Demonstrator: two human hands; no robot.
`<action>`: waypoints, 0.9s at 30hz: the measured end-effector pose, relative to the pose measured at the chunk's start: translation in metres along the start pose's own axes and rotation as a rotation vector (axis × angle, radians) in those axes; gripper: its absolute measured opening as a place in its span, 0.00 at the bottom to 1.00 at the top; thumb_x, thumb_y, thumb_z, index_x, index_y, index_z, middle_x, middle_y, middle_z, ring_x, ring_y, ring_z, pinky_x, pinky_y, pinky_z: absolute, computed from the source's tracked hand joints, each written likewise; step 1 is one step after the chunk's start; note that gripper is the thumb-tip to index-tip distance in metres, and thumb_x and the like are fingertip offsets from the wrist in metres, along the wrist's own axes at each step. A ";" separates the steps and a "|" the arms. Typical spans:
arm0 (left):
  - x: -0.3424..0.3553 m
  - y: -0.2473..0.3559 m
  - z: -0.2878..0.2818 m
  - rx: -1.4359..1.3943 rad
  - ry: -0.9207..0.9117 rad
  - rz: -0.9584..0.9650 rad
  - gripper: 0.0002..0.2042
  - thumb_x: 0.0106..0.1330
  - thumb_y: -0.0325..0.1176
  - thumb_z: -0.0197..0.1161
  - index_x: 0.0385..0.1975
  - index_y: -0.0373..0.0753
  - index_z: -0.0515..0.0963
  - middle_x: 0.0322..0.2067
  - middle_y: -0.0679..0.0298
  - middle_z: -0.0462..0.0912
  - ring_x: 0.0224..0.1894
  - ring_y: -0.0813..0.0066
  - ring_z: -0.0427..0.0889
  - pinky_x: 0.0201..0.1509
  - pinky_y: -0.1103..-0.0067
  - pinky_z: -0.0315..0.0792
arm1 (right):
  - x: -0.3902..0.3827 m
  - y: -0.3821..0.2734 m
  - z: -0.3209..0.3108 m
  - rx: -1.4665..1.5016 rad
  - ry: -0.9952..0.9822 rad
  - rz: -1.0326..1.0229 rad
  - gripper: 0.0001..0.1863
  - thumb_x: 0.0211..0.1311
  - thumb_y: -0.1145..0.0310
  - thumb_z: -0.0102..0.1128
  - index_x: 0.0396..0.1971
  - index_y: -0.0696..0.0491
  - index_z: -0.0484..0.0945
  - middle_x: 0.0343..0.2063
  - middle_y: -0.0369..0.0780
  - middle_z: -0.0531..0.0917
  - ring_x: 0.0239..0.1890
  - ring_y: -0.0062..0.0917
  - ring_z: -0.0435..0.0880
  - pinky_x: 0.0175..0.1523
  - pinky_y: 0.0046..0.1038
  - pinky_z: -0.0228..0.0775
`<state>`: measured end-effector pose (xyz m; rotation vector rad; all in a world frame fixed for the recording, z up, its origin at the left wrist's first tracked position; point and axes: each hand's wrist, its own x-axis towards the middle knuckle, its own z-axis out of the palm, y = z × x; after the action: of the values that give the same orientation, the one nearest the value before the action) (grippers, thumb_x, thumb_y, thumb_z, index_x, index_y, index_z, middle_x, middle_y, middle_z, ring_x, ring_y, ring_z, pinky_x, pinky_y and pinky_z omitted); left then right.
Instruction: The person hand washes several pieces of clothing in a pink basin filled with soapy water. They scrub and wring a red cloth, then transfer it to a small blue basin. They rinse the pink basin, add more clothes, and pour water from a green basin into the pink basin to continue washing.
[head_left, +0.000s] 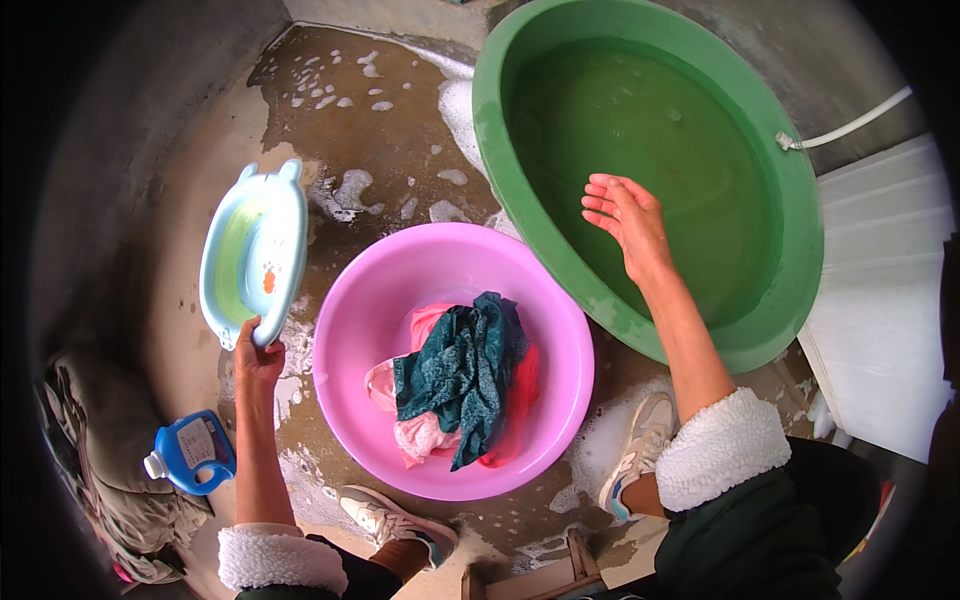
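My left hand grips the near rim of a small light-blue basin with two ear-shaped knobs. The basin is tilted, with a green area and an orange mark inside. Fingers loosely apart, my right hand holds nothing over a large green tub of greenish water. Between my arms stands a round pink-purple basin. Inside it lie a crumpled dark teal cloth, pale pink cloth and red cloth.
A blue detergent bottle with a white cap lies at lower left, beside a heap of dark cloth. Foam and water cover much of the floor. A white hose reaches the tub's far right rim. A wooden stool shows at the bottom.
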<state>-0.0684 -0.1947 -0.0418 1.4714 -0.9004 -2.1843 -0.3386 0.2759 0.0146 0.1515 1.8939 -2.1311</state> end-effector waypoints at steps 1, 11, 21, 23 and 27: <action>-0.011 0.000 0.012 0.010 -0.064 0.025 0.16 0.61 0.30 0.59 0.47 0.35 0.68 0.44 0.49 0.81 0.28 0.77 0.80 0.12 0.89 0.61 | -0.002 0.000 0.002 0.002 -0.020 -0.002 0.15 0.70 0.65 0.49 0.44 0.61 0.77 0.39 0.43 0.81 0.37 0.24 0.82 0.43 0.27 0.79; -0.112 -0.021 0.127 -0.671 -0.775 -0.553 0.32 0.70 0.39 0.49 0.67 0.27 0.48 0.45 0.38 0.77 0.15 0.82 0.69 0.12 0.90 0.61 | -0.053 0.003 0.063 -0.114 -0.278 -0.260 0.16 0.66 0.62 0.56 0.44 0.60 0.79 0.33 0.38 0.83 0.35 0.20 0.82 0.37 0.23 0.77; -0.137 -0.021 0.157 -0.245 -0.647 -0.294 0.24 0.67 0.40 0.55 0.56 0.29 0.63 0.42 0.45 0.79 0.16 0.85 0.68 0.10 0.92 0.58 | -0.090 -0.061 0.125 -0.053 -0.333 -0.545 0.23 0.57 0.58 0.68 0.40 0.64 0.75 0.31 0.47 0.82 0.31 0.29 0.84 0.37 0.29 0.76; -0.140 -0.028 0.161 -0.025 -0.475 -0.090 0.13 0.64 0.38 0.61 0.41 0.37 0.71 0.32 0.62 0.79 0.16 0.87 0.67 0.09 0.92 0.56 | -0.082 -0.072 0.133 0.099 -0.390 -0.446 0.29 0.53 0.51 0.70 0.33 0.66 0.74 0.25 0.48 0.82 0.25 0.28 0.84 0.30 0.28 0.76; -0.153 -0.020 0.163 0.242 -0.497 -0.031 0.18 0.64 0.49 0.61 0.41 0.39 0.73 0.29 0.66 0.79 0.21 0.85 0.72 0.15 0.89 0.63 | -0.064 -0.076 0.141 0.133 -0.303 -0.318 0.17 0.53 0.70 0.63 0.36 0.66 0.72 0.26 0.47 0.83 0.24 0.28 0.86 0.29 0.27 0.82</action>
<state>-0.1565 -0.0375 0.0922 1.0463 -1.3478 -2.5920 -0.2837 0.1531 0.1232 -0.4500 1.6896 -2.3203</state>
